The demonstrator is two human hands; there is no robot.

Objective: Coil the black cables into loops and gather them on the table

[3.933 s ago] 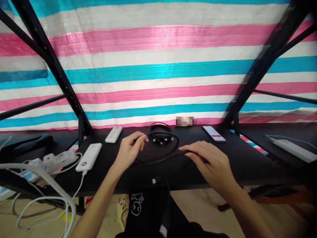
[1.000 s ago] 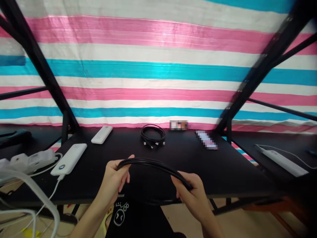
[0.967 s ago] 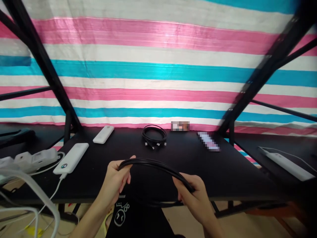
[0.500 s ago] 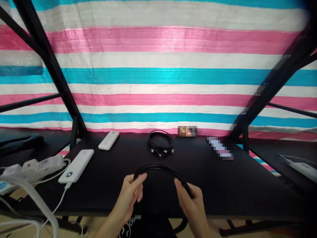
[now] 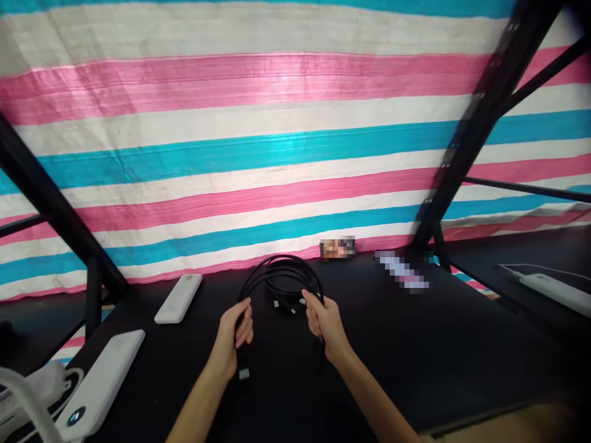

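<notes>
A looped black cable (image 5: pixel 282 259) is stretched in an arch between my two hands. My left hand (image 5: pixel 236 332) is closed round its left side, and a grey connector (image 5: pixel 244 373) hangs just below that fist. On the right side of the loop, my right hand (image 5: pixel 325 323) grips the cable with the thumb pointing up and inward. Behind the arch, a second black cable coil (image 5: pixel 281 288) lies on the table, partly covered by the held loop. Light connector ends (image 5: pixel 276 304) of that coil show between my hands.
A white power bank (image 5: pixel 179 299) lies at the back left, and another with a lit display (image 5: pixel 104 384) is nearer. A power strip (image 5: pixel 32 397) sits at the left edge. Blurred-out items (image 5: pixel 401 271) lie at the back right. Black frame bars (image 5: pixel 480 129) flank the black table (image 5: pixel 415 357).
Both hands have moved forward and up with the cable loop, which now overlaps the coil behind it. The view has tilted and shifted, and the power banks appear lower and further left.
</notes>
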